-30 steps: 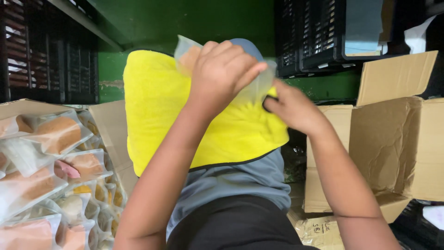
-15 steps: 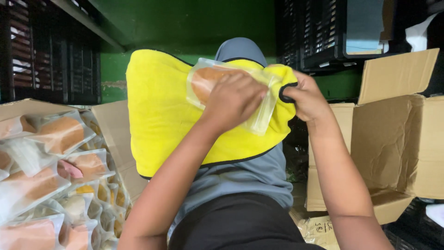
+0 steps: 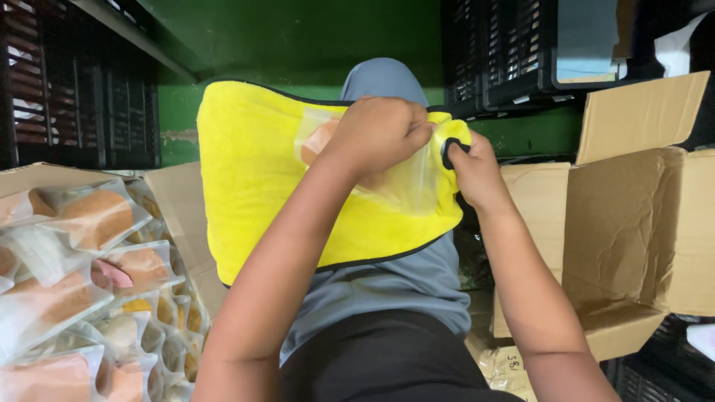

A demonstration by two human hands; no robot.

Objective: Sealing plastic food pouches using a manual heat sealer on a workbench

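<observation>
Nearest, two bare forearms rise from the bottom edge toward one clear plastic bag held over a yellow cloth that is draped across the person's lap; the left hand is curled shut over the bag's upper part, knuckles up; the right hand pinches the bag's right end, and a small black thing shows at its fingertips, too hidden to name. Between the two grips the bag stretches roughly left to right, its long axis running across the lap, with one orange-brown piece showing inside just left of the left hand. Left of and below the grips sits one open cardboard box piled with many similar filled bags, too many to count; right of the right hand stands a second open cardboard box; beyond the grips, dark plastic crates stand against a green wall.
</observation>
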